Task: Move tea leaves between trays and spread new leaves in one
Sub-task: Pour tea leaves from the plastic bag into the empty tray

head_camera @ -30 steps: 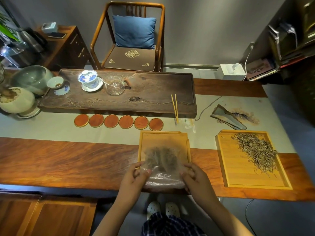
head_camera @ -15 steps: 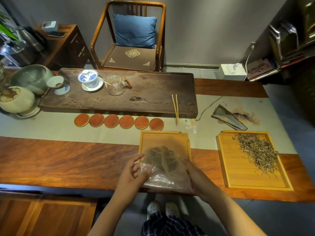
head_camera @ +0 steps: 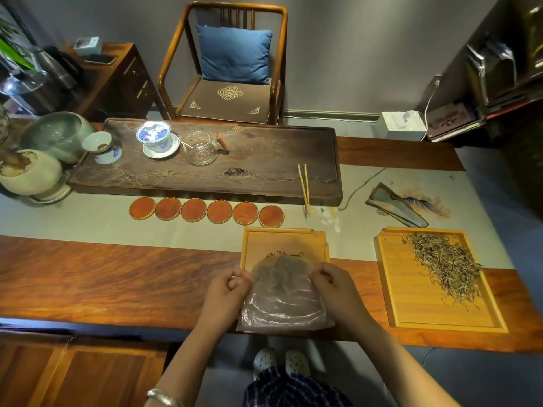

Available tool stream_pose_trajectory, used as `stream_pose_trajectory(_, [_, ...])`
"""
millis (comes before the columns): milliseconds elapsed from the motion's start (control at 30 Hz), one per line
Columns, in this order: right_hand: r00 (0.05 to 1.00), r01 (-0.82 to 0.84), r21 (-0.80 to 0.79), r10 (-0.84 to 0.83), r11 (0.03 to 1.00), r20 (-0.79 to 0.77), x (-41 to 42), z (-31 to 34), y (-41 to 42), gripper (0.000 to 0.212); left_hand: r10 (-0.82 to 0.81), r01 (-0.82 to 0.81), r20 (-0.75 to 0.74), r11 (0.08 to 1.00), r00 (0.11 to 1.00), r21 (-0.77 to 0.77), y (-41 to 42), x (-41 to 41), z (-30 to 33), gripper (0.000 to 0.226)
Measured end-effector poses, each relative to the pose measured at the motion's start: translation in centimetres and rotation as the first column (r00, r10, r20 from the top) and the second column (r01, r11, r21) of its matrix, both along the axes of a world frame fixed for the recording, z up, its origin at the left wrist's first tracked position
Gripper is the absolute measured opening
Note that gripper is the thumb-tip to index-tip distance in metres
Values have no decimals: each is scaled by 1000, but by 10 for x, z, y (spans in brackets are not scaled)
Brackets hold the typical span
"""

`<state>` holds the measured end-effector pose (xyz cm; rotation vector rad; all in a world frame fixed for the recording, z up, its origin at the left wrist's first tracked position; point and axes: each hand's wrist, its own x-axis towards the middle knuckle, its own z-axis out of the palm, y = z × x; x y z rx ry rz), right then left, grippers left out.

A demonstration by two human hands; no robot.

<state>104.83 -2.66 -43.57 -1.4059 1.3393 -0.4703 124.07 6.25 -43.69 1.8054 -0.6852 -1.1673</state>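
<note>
Tea leaves [head_camera: 280,267] sit inside the clear plastic bag [head_camera: 282,301] that I hold between my two hands over the near end of the small wooden tray [head_camera: 283,240], a few dark strands showing on the tray floor just past the bag's far edge. My left hand [head_camera: 226,292] comes in from the lower left with the forearm angled up toward the tray, its fingers curled in and pinching the bag's left upper corner, knuckles turned up. My right hand [head_camera: 335,286] mirrors it from the lower right, fingers bent and gripping the bag's right upper corner, the back of the hand facing me. The bag lies tilted, its far end over the tray and its near end drooping past the table's front edge between my wrists. Well to the right of my right hand lies a larger wooden tray [head_camera: 417,306] with a spread of pale tea leaves [head_camera: 446,262] along its right side. Beyond my hands stands a row of round coasters [head_camera: 205,211].
</note>
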Motion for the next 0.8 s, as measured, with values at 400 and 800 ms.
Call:
stream_pose_trajectory(400, [997,29,-74,-24,997,72,-6,24,-9,21,103,-95,24,967,994,-235,-4,3,18,13])
stream_pose_trajectory(800, [992,14,-164,7,986,129,-9,56,-12,23,118,-118,-20,939,993,-322,-8,5,42,10])
